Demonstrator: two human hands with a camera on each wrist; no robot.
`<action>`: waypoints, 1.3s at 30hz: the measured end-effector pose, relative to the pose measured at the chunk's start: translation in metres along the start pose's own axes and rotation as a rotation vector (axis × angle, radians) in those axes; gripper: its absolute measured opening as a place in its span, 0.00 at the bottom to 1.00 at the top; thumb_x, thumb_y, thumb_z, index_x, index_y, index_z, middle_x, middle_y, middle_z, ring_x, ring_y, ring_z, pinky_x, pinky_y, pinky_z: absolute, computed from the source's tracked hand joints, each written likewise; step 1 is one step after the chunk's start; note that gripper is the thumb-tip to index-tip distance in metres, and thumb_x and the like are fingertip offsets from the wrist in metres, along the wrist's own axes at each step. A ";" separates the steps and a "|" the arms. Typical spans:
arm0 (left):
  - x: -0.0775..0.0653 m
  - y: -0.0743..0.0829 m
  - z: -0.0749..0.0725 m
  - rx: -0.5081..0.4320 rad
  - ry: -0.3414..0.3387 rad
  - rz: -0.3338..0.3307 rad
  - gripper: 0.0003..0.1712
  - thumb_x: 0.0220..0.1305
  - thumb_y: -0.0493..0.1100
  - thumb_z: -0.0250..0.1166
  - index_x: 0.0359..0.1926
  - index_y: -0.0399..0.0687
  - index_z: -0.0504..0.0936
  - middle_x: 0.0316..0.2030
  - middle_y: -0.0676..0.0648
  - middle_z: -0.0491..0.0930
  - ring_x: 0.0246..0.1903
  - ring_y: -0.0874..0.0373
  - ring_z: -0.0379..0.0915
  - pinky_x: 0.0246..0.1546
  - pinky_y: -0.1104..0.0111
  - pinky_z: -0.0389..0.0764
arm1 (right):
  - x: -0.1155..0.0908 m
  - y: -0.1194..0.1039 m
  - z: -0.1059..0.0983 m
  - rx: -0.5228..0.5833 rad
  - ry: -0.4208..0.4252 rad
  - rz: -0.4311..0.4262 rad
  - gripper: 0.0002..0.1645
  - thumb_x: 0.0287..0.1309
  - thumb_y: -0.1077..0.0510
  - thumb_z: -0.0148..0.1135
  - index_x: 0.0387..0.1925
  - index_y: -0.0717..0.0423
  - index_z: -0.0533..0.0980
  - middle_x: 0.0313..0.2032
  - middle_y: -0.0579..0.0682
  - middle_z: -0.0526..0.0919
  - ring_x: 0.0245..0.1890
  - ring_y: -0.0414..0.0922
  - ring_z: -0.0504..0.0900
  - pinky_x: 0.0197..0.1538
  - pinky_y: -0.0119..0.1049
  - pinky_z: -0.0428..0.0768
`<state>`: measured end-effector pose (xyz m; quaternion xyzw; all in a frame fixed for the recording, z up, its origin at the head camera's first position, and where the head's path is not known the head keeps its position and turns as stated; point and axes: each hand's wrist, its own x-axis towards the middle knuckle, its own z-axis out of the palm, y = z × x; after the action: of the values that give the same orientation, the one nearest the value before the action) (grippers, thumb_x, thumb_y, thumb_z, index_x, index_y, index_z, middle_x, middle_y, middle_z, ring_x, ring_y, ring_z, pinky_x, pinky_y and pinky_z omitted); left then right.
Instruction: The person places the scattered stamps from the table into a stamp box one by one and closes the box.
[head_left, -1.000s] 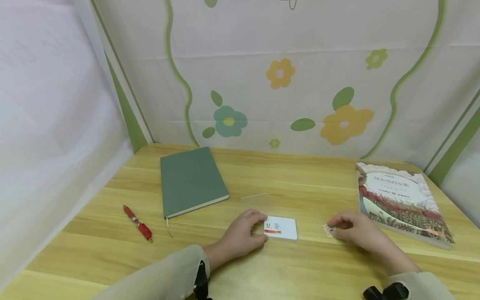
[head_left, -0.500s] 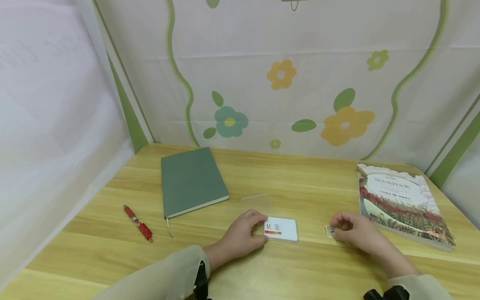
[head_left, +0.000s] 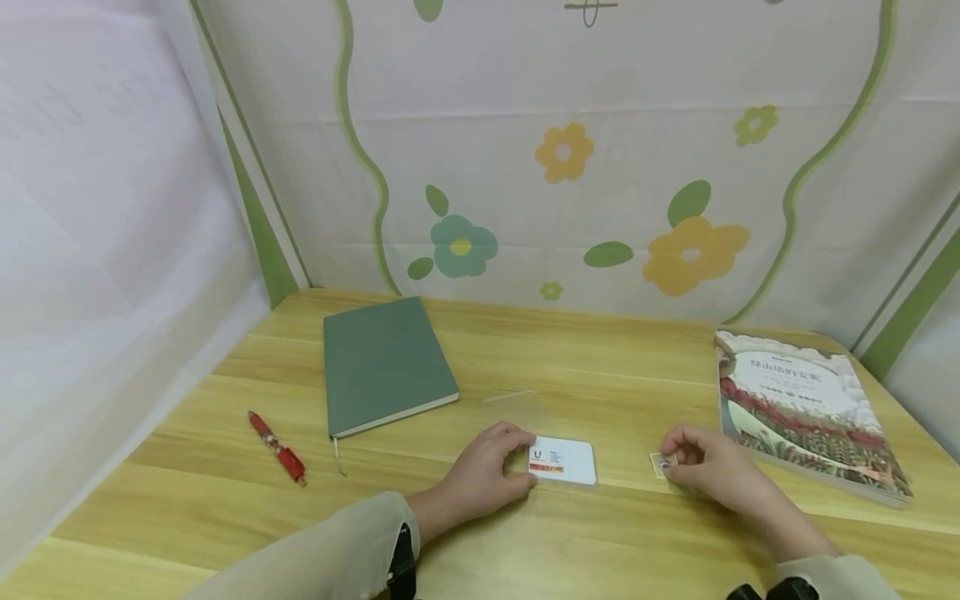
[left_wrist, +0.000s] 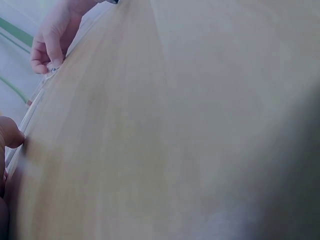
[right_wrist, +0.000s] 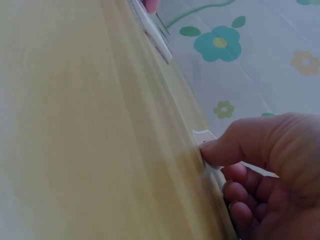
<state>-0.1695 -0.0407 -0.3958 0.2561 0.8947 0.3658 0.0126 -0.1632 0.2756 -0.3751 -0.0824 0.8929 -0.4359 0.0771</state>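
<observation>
In the head view my left hand [head_left: 487, 471] lies on the table and holds a flat, clear-edged case with a white printed card [head_left: 566, 461] by its left end, index finger at the upper corner and thumb at the lower. A thin transparent flap [head_left: 517, 407] shows just behind those fingers. To the right, my right hand [head_left: 720, 471] pinches a small, square, stamp-like piece with a pale border [head_left: 660, 464] between thumb and index finger, low over the table. The right wrist view shows the thumb [right_wrist: 220, 149] pressed on this piece; its printed middle is partly covered.
A green notebook [head_left: 390, 367] with a ribbon lies at the back left. Left of it is a red pen [head_left: 277, 447]. An illustrated book [head_left: 810, 408] lies at the right, beyond my right hand. A flowered cloth [head_left: 510, 167] hangs behind the wooden table [head_left: 585, 350].
My right hand has shifted very slightly to the right with the small square piece. The left hand stays on the card case. The head view has tipped up a little.
</observation>
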 end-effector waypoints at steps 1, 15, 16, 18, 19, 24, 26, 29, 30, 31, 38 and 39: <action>0.000 0.000 0.000 0.001 0.001 0.000 0.25 0.51 0.44 0.67 0.52 0.45 0.78 0.45 0.53 0.73 0.41 0.64 0.67 0.46 0.69 0.72 | 0.000 0.000 0.000 -0.003 0.002 0.000 0.14 0.49 0.64 0.64 0.38 0.63 0.72 0.28 0.51 0.70 0.27 0.38 0.68 0.28 0.30 0.70; -0.001 -0.002 0.004 -0.002 0.007 0.018 0.25 0.51 0.44 0.67 0.52 0.45 0.78 0.46 0.53 0.74 0.42 0.64 0.68 0.47 0.69 0.72 | -0.002 0.002 -0.002 -0.080 0.084 0.042 0.16 0.50 0.58 0.66 0.40 0.61 0.75 0.32 0.51 0.76 0.30 0.38 0.72 0.31 0.31 0.73; -0.001 -0.002 0.004 0.001 0.009 0.020 0.25 0.51 0.44 0.67 0.52 0.45 0.78 0.46 0.53 0.74 0.42 0.64 0.68 0.47 0.69 0.72 | -0.002 0.002 -0.002 -0.067 0.089 0.043 0.17 0.50 0.58 0.66 0.40 0.61 0.75 0.32 0.51 0.76 0.30 0.38 0.73 0.31 0.31 0.73; 0.000 -0.001 0.004 0.005 0.010 0.024 0.25 0.51 0.45 0.67 0.52 0.45 0.78 0.46 0.53 0.74 0.42 0.64 0.68 0.47 0.69 0.72 | 0.000 0.001 -0.003 -0.038 0.102 0.054 0.18 0.50 0.58 0.67 0.41 0.62 0.74 0.33 0.52 0.76 0.30 0.38 0.74 0.32 0.31 0.74; 0.000 -0.001 0.004 0.008 0.010 0.026 0.25 0.51 0.45 0.67 0.52 0.45 0.78 0.46 0.53 0.74 0.42 0.64 0.68 0.47 0.69 0.72 | 0.001 0.001 -0.003 -0.020 0.104 0.060 0.18 0.49 0.58 0.67 0.42 0.63 0.74 0.33 0.52 0.76 0.31 0.38 0.74 0.32 0.31 0.75; 0.001 -0.001 0.001 0.017 0.009 0.011 0.25 0.51 0.45 0.67 0.52 0.45 0.77 0.47 0.52 0.74 0.43 0.64 0.68 0.48 0.69 0.72 | 0.007 -0.005 0.001 0.110 0.091 0.089 0.22 0.48 0.58 0.68 0.43 0.64 0.73 0.34 0.52 0.75 0.32 0.39 0.76 0.34 0.32 0.76; 0.001 0.000 0.000 0.016 0.013 0.001 0.25 0.51 0.44 0.67 0.52 0.45 0.77 0.47 0.52 0.74 0.43 0.63 0.68 0.48 0.68 0.72 | 0.010 -0.007 0.004 0.187 0.074 0.094 0.22 0.48 0.58 0.68 0.43 0.65 0.73 0.33 0.50 0.75 0.31 0.39 0.75 0.35 0.33 0.77; 0.001 0.000 -0.001 0.007 0.018 0.001 0.25 0.51 0.44 0.67 0.52 0.45 0.78 0.46 0.52 0.74 0.43 0.63 0.69 0.48 0.68 0.72 | 0.015 -0.010 0.008 0.280 0.043 0.095 0.21 0.48 0.60 0.68 0.43 0.66 0.72 0.31 0.47 0.76 0.30 0.39 0.76 0.35 0.33 0.78; 0.001 0.000 -0.001 0.002 0.018 0.002 0.25 0.51 0.44 0.67 0.52 0.45 0.78 0.46 0.52 0.74 0.43 0.63 0.69 0.48 0.68 0.72 | 0.016 -0.011 0.010 0.302 0.034 0.094 0.21 0.49 0.60 0.67 0.42 0.66 0.72 0.31 0.46 0.76 0.30 0.39 0.75 0.35 0.33 0.78; 0.001 0.000 -0.001 0.000 0.017 0.002 0.24 0.51 0.44 0.67 0.52 0.44 0.78 0.46 0.52 0.74 0.43 0.63 0.69 0.48 0.68 0.72 | 0.018 -0.012 0.012 0.318 0.023 0.092 0.20 0.49 0.60 0.67 0.42 0.66 0.73 0.30 0.46 0.76 0.30 0.38 0.75 0.35 0.33 0.78; 0.000 0.001 0.000 0.019 0.017 0.001 0.25 0.52 0.45 0.67 0.52 0.45 0.78 0.46 0.52 0.74 0.43 0.63 0.69 0.48 0.68 0.72 | 0.025 -0.024 0.029 0.391 -0.066 0.058 0.18 0.48 0.61 0.68 0.40 0.65 0.74 0.28 0.47 0.76 0.28 0.39 0.75 0.33 0.32 0.78; 0.000 0.001 0.000 0.020 0.015 0.001 0.25 0.52 0.45 0.67 0.52 0.45 0.78 0.46 0.52 0.74 0.43 0.63 0.69 0.48 0.68 0.72 | 0.025 -0.025 0.031 0.398 -0.080 0.054 0.18 0.48 0.61 0.68 0.40 0.66 0.74 0.28 0.47 0.76 0.27 0.39 0.75 0.32 0.32 0.77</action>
<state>-0.1690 -0.0395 -0.3951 0.2537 0.8983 0.3587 0.0030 -0.1792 0.2314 -0.3758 -0.0588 0.7873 -0.5978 0.1389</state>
